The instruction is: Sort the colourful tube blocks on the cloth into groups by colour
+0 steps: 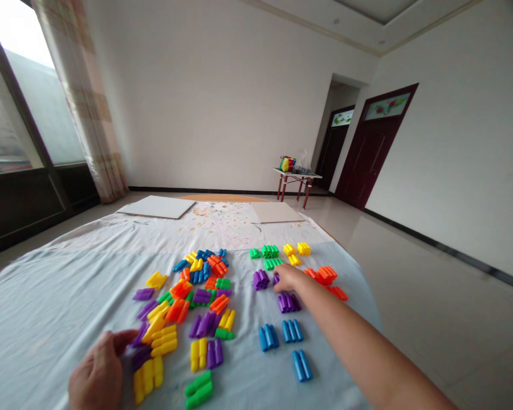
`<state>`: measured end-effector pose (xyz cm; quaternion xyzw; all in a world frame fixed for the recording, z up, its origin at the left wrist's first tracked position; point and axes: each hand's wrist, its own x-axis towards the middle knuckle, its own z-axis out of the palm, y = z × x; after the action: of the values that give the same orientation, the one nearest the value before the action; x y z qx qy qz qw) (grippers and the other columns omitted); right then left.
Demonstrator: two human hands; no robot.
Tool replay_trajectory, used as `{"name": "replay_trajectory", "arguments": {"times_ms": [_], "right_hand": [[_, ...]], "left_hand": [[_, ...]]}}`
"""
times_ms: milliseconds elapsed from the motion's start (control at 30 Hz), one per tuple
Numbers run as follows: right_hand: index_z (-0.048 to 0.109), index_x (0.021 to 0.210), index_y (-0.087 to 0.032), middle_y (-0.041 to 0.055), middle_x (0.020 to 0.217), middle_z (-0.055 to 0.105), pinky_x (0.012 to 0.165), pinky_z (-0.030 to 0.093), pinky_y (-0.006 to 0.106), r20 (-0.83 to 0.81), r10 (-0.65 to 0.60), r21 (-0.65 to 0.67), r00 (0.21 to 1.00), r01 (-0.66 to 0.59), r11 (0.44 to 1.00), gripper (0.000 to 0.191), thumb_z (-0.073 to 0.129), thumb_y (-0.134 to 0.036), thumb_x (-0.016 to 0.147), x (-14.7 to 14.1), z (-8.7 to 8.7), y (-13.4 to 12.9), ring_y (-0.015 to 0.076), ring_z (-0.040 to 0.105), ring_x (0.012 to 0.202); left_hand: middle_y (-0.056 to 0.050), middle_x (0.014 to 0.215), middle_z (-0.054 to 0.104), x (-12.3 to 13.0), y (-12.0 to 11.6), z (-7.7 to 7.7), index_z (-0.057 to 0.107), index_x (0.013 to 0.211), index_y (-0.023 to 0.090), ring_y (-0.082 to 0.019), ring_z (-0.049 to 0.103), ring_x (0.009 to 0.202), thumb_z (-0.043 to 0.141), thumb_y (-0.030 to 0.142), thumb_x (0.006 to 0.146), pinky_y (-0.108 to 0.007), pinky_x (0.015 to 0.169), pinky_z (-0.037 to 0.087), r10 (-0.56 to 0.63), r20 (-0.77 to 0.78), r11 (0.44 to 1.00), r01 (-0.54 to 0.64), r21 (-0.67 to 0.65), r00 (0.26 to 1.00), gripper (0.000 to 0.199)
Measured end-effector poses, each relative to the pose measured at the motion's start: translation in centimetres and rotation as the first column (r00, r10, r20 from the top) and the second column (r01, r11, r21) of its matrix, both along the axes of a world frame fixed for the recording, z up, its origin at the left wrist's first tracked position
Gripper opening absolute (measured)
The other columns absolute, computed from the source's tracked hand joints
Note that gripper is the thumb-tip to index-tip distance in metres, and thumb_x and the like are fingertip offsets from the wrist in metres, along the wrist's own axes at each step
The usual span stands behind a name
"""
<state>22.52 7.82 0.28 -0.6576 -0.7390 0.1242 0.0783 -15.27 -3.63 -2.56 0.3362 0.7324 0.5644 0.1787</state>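
Plastic blocks shaped like joined tubes lie on the light blue cloth. At the lower left, my left hand [99, 364] has its fingers curled, with the tips on a purple tube block [140, 335] at the edge of the mixed pile; its grip is partly hidden. Right of the middle, my right hand [288, 278] is closed on a small purple tube block [276, 278], mostly covered by the fingers. Beside it sit a purple cluster [261, 279] and another purple block [289, 303]. Near my left hand are yellow blocks [164, 340] and a dark purple block [139, 357].
Right of the pile, blocks lie grouped by colour: green [270, 251], yellow [303, 249], orange [324, 275], blue [292, 331]. Two flat boards, one white [157, 206] and one beige [277, 212], lie at the table's far side. A small table [297, 173] stands behind.
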Motion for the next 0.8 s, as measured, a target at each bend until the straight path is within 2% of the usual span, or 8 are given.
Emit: {"name": "replay_trajectory", "arguments": {"times_ms": [133, 233, 300, 400, 467, 567, 667, 800], "right_hand": [[0.069, 0.071, -0.023, 0.0007, 0.075, 0.070, 0.063, 0.048, 0.027, -0.034, -0.020, 0.034, 0.999, 0.021, 0.999, 0.026, 0.076, -0.016, 0.046, 0.1, 0.2, 0.5, 0.0228, 0.066, 0.076], [0.071, 0.088, -0.022, 0.0045, 0.092, 0.071, 0.072, 0.050, 0.031, -0.068, -0.030, 0.079, 0.997, 0.036, 0.996, 0.043, 0.079, -0.018, 0.046, 0.4, 0.8, 0.0, 0.0259, 0.066, 0.087], [0.068, 0.102, -0.020, 0.0082, 0.106, 0.069, 0.081, 0.049, 0.033, -0.099, -0.031, 0.137, 0.995, 0.045, 0.989, 0.048, 0.077, -0.021, 0.055, 0.7, 1.1, -1.1, 0.0266, 0.064, 0.098], [0.062, 0.116, -0.019, 0.0103, 0.118, 0.064, 0.089, 0.046, 0.033, -0.157, -0.034, 0.243, 0.987, 0.072, 0.967, 0.041, 0.064, -0.024, 0.075, 1.4, 1.1, -3.9, 0.0226, 0.061, 0.106], [0.061, 0.117, -0.019, 0.0097, 0.114, 0.065, 0.088, 0.048, 0.032, -0.222, -0.034, 0.292, 0.974, 0.100, 0.951, 0.038, 0.059, -0.024, 0.079, 1.9, 0.4, -5.9, 0.0203, 0.063, 0.098], [0.063, 0.113, -0.020, 0.0081, 0.106, 0.067, 0.083, 0.050, 0.033, -0.344, -0.070, 0.292, 0.936, 0.177, 0.940, 0.040, 0.065, -0.026, 0.074, 2.9, -1.3, -8.3, 0.0191, 0.064, 0.085], [0.063, 0.112, -0.018, 0.0093, 0.106, 0.068, 0.081, 0.052, 0.035, -0.440, -0.151, 0.251, 0.885, 0.282, 0.926, 0.044, 0.069, -0.026, 0.069, 3.8, -3.1, -9.7, 0.0195, 0.065, 0.081], [0.063, 0.111, -0.014, 0.0112, 0.100, 0.069, 0.077, 0.053, 0.035, -0.521, -0.207, 0.215, 0.828, 0.362, 0.907, 0.041, 0.067, -0.026, 0.071, 4.2, -4.6, -10.7, 0.0184, 0.065, 0.075]], "left_hand": [[-0.005, 0.066, 0.069, -0.3, 0.2, 0.0, 0.068, 0.064, 0.019, -0.027, 0.065, 0.073, 0.040, 0.047, 0.070, -0.041, 0.081, 0.050, -0.015, 0.097, 0.998, 0.021, -0.062, 0.995, 0.040], [-0.005, 0.067, 0.070, -0.2, 0.1, 0.2, 0.069, 0.066, 0.019, -0.027, 0.064, 0.073, 0.039, 0.047, 0.071, -0.041, 0.079, 0.050, -0.022, 0.112, 0.996, 0.032, -0.083, 0.993, 0.041], [-0.005, 0.069, 0.070, 0.0, 0.0, 0.3, 0.070, 0.069, 0.019, -0.026, 0.063, 0.070, 0.039, 0.048, 0.072, -0.040, 0.076, 0.050, -0.022, 0.108, 0.996, 0.031, -0.088, 0.994, 0.042], [-0.003, 0.066, 0.070, 0.3, -0.1, 0.4, 0.070, 0.070, 0.020, -0.024, 0.062, 0.064, 0.039, 0.048, 0.073, -0.038, 0.068, 0.050, -0.026, 0.101, 0.996, 0.034, -0.077, 0.995, 0.042], [-0.002, 0.066, 0.069, 0.3, -0.2, 0.3, 0.069, 0.068, 0.020, -0.024, 0.061, 0.063, 0.039, 0.048, 0.074, -0.036, 0.065, 0.049, -0.039, 0.101, 0.998, 0.044, -0.054, 0.994, 0.041], [-0.003, 0.070, 0.070, 0.0, 0.0, -0.1, 0.069, 0.069, 0.020, -0.024, 0.061, 0.065, 0.040, 0.049, 0.075, -0.037, 0.064, 0.048, -0.045, 0.089, 0.998, 0.049, -0.041, 0.995, 0.042], [-0.005, 0.072, 0.069, -0.4, 0.3, -0.5, 0.070, 0.073, 0.018, -0.024, 0.059, 0.063, 0.039, 0.050, 0.076, -0.038, 0.063, 0.046, -0.052, 0.106, 0.995, 0.060, -0.083, 0.993, 0.045], [-0.005, 0.067, 0.068, -0.7, 0.4, -0.6, 0.070, 0.073, 0.017, -0.022, 0.057, 0.059, 0.038, 0.048, 0.078, -0.038, 0.062, 0.047, -0.060, 0.116, 0.993, 0.071, -0.097, 0.991, 0.045]]}}
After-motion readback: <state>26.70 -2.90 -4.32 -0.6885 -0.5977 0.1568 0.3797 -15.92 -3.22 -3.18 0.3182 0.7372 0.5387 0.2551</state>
